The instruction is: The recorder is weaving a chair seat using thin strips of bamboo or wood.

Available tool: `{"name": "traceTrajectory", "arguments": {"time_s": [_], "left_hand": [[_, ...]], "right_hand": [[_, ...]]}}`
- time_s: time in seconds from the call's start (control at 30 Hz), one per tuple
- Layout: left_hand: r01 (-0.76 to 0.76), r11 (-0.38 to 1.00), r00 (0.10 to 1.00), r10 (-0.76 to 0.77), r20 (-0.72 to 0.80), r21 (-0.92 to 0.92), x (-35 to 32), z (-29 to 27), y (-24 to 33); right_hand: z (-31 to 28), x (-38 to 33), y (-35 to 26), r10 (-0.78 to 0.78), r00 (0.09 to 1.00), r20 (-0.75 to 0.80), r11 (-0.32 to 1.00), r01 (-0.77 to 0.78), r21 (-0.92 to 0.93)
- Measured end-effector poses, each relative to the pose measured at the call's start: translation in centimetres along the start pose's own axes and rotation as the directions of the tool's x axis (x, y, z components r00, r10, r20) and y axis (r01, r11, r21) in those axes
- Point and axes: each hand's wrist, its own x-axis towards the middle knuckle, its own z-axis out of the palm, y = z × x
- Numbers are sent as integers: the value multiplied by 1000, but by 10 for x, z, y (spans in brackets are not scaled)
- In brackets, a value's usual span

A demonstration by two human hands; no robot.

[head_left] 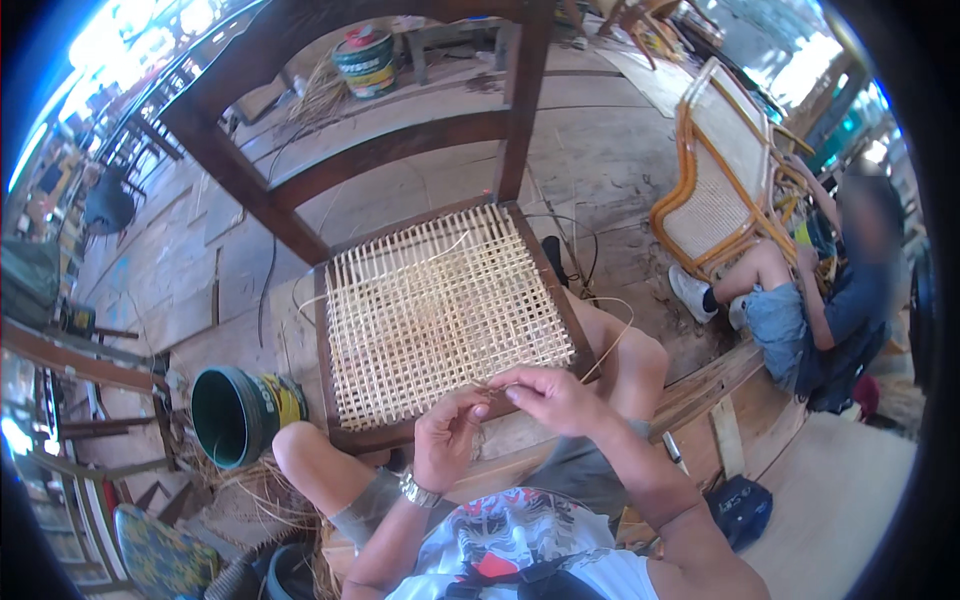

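A dark wooden chair [300,150] stands between my knees, its seat frame filled with a pale woven cane lattice [445,310]. At the seat's near edge my left hand [448,435] and my right hand [548,395] pinch a thin cane strand [610,340] together. The strand loops out to the right past my right knee and back toward the seat. A metal watch sits on my left wrist.
A green bucket [235,410] lies on its side at my left knee, with loose cane on the floor. Another person [830,300] sits at right beside an orange rattan chair [715,175]. A tin can [365,60] stands beyond the chair back. A dark bag [745,510] lies lower right.
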Motion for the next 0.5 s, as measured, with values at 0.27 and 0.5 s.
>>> {"name": "traceTrajectory", "arguments": {"time_s": [0.27,0.5], "left_hand": [[308,900,950,-311,42,-309,10,8,-1],[271,911,961,-236,146,-311,1,19,-8]], "right_hand": [[-1,-12,38,-261,964,-52,809,189,-556],[8,-17,45,-23,990,-138,997,14,-71]]}}
